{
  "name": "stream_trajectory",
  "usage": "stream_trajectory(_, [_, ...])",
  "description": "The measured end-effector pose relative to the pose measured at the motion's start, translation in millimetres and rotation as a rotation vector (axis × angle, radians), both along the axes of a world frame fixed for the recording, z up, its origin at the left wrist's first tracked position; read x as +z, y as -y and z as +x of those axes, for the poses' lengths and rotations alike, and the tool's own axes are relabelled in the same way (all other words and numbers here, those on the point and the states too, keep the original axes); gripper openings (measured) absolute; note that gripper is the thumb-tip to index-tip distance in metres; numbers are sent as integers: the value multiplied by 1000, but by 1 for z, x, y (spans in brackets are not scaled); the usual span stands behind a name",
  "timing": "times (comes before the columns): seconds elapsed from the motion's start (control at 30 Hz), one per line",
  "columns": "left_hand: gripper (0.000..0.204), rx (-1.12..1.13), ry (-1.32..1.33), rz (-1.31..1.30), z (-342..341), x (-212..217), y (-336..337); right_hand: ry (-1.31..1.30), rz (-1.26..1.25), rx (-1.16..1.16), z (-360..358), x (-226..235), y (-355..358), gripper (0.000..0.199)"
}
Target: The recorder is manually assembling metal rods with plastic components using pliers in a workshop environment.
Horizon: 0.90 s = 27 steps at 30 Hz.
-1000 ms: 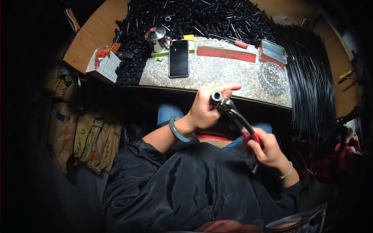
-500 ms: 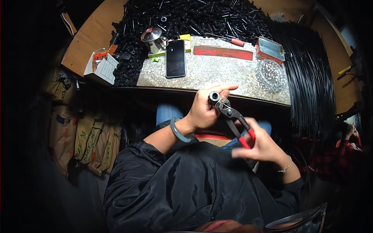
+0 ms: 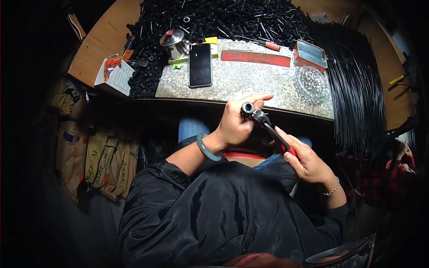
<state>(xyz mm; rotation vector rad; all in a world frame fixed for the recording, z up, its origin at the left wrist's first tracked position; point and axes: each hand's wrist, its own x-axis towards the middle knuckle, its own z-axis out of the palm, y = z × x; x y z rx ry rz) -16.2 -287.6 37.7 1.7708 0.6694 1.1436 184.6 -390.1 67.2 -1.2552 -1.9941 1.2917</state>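
Note:
My left hand [image 3: 237, 121] is closed around a black tubular part [image 3: 247, 108], its round hollow end facing up between thumb and fingers, with the index finger stretched out to the right. My right hand [image 3: 305, 159] is wrapped round the red handles of a pair of pliers [image 3: 271, 131]. The jaws of the pliers meet the side of the tubular part beside my left thumb; what exactly they bite on is too small to tell. Both hands are over my lap, in front of the table edge.
On the metal-topped table [image 3: 250, 82] lie a phone [image 3: 200, 65], a red strip [image 3: 254, 58], a screwdriver [image 3: 270, 45], a glass dish [image 3: 310, 83] and a red tin [image 3: 310, 56]. Black parts [image 3: 214, 20] heap behind; long black rods [image 3: 355, 89] hang over the right edge. A lidded metal cup [image 3: 174, 43] stands left.
The plier handles, spread before, have come together and the tool has turned edge-on. My right hand has closed on them. My left hand has hardly moved.

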Motion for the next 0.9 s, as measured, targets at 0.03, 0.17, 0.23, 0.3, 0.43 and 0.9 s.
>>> stream_trajectory(0.03, [25, 4, -7, 10, 0, 0, 0, -26, -9, -15, 0, -1, -1, 52])
stream_trajectory(0.17, [26, -16, -18, -3, -2, 1, -1, -19, -52, -26, 1, 9, -4, 46])
stream_trajectory(0.23, [27, -43, -11, 12, -3, 1, -1, -3, -71, -23, 0, 11, -3, 44])
stream_trajectory(0.3, [27, -45, -1, 18, -3, -1, -1, -104, -242, -107, -1, 9, -1, 28])
stream_trajectory(0.43, [28, -70, -10, 20, 0, -4, -2, -295, -356, -190, -10, -19, 7, 38])
stream_trajectory(0.9, [30, -44, -25, -20, -1, 5, -9, 838, 278, -779, 81, -32, -114, 18])
